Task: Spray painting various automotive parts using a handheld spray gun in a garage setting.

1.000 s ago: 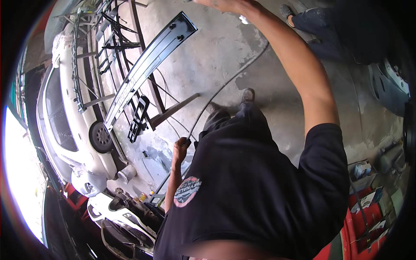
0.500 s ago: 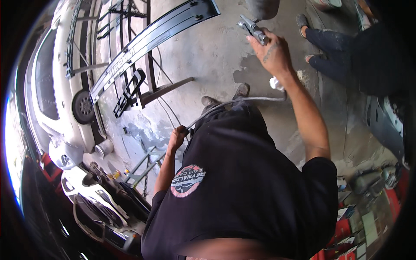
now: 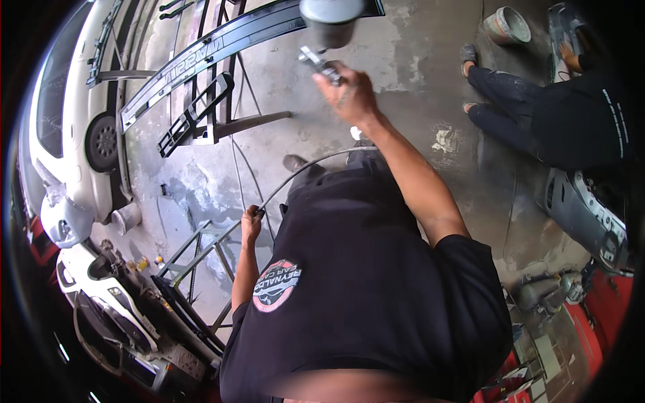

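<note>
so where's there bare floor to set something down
Bare concrete floor shows between the right hand, holding a spray gun, and the bucket and other person's legs. It's crowded on the left: metal stand, long dark panel, white car, white bumper.

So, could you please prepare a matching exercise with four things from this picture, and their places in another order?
1. Spray gun
2. Hose
3. Upper-right bucket
4. Wheel

A. On the white car
B. In the left hand
C. On the floor, near a co-worker's shoe
D. In the right hand

Pairs: 1-D, 2-B, 3-C, 4-A.
</note>
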Tool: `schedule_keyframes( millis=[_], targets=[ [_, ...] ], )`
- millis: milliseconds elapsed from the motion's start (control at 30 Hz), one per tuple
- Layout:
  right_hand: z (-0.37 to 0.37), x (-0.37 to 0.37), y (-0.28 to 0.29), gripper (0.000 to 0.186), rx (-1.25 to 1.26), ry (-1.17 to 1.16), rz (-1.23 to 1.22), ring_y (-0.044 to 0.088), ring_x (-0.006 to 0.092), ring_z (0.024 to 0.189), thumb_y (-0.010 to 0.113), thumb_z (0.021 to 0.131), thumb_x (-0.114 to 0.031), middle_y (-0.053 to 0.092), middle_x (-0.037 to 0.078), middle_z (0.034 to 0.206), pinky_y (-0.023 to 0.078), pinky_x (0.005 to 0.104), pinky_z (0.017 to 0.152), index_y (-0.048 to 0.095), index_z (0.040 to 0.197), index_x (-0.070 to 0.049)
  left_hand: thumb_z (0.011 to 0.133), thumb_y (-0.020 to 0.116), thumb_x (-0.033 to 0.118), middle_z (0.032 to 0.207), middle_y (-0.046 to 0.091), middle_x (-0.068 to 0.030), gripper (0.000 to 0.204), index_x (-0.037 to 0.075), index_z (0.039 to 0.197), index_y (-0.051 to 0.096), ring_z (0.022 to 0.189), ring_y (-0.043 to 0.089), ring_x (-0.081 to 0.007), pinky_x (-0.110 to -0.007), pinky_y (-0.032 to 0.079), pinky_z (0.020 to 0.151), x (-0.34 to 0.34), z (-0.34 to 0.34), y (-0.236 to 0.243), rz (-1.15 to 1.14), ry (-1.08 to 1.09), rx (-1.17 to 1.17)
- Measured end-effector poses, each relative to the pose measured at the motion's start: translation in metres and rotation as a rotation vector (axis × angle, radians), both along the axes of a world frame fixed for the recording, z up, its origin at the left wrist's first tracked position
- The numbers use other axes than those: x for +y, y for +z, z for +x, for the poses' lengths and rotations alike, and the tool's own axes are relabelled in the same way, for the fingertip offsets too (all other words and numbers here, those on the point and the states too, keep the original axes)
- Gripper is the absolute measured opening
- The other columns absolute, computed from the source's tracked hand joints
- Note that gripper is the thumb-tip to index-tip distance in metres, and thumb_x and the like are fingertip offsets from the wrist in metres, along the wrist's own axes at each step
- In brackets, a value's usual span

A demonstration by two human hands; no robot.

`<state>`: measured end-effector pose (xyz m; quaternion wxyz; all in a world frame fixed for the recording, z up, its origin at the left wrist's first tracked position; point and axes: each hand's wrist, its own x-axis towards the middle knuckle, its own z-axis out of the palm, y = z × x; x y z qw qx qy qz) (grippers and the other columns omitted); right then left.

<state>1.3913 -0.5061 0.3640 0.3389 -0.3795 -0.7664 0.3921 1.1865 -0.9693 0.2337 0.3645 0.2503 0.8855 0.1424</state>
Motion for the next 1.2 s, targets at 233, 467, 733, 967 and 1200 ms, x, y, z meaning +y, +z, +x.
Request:
schedule_keyframes(
  millis=[233, 467, 733, 967, 1200],
  targets=[
    [0.031, -0.005, 0.02, 0.029, -0.292, -0.605, 0.194, 0.069, 0.0449, 0.076, 0.07, 0.09, -0.032, 0.071, 0.02, 0.075, 0.053, 0.05, 0.072, 0.071, 0.09, -0.003, 0.092, 0.065, 0.014, 0.076, 0.063, -0.0104, 0.018, -0.003, 0.097, 0.066, 0.075, 0.057, -0.0193, -0.037, 0.047, 0.071, -0.041, -0.052, -0.035, 0.186, 0.019, -0.208],
    [-0.115, -0.101, 0.019, 0.028, -0.254, -0.434, 0.135, 0.069, 0.0445, 0.076, 0.07, 0.091, -0.032, 0.07, 0.02, 0.075, 0.053, 0.0507, 0.071, 0.07, 0.09, -0.005, 0.092, 0.066, 0.016, 0.072, 0.059, -0.0109, 0.021, -0.004, 0.095, 0.063, 0.071, 0.054, -0.0196, -0.038, 0.045, 0.068, -0.125, -0.138, -0.061, 0.275, 0.075, -0.206],
    [-0.326, -0.196, 0.012, 0.032, -0.12, 0.039, 0.063, 0.071, 0.0401, 0.072, 0.07, 0.09, -0.034, 0.071, 0.018, 0.072, 0.056, 0.0465, 0.068, 0.069, 0.088, -0.003, 0.089, 0.069, 0.017, 0.073, 0.062, -0.0179, 0.021, -0.003, 0.095, 0.065, 0.07, 0.06, -0.0291, -0.042, 0.047, 0.069, -0.212, -0.199, -0.084, 0.281, 0.181, -0.068],
    [-0.342, -0.195, 0.016, 0.033, -0.076, 0.108, 0.062, 0.071, 0.0404, 0.075, 0.072, 0.088, -0.035, 0.069, 0.021, 0.074, 0.056, 0.0461, 0.069, 0.07, 0.09, -0.002, 0.088, 0.069, 0.017, 0.077, 0.065, -0.0196, 0.021, -0.002, 0.096, 0.066, 0.076, 0.062, -0.0331, -0.044, 0.047, 0.073, -0.225, -0.198, -0.09, 0.203, 0.194, -0.121],
    [-0.229, -0.079, 0.032, 0.036, -0.326, -0.434, 0.387, 0.07, 0.0235, 0.06, 0.074, 0.09, -0.037, 0.068, 0.011, 0.064, 0.054, 0.04, 0.059, 0.073, 0.084, -0.001, 0.091, 0.068, 0.017, 0.074, 0.063, -0.0127, 0.02, -0.002, 0.097, 0.065, 0.071, 0.058, -0.0239, -0.039, 0.046, 0.069, -0.184, -0.195, -0.078, 0.281, 0.184, -0.235]
  ],
)
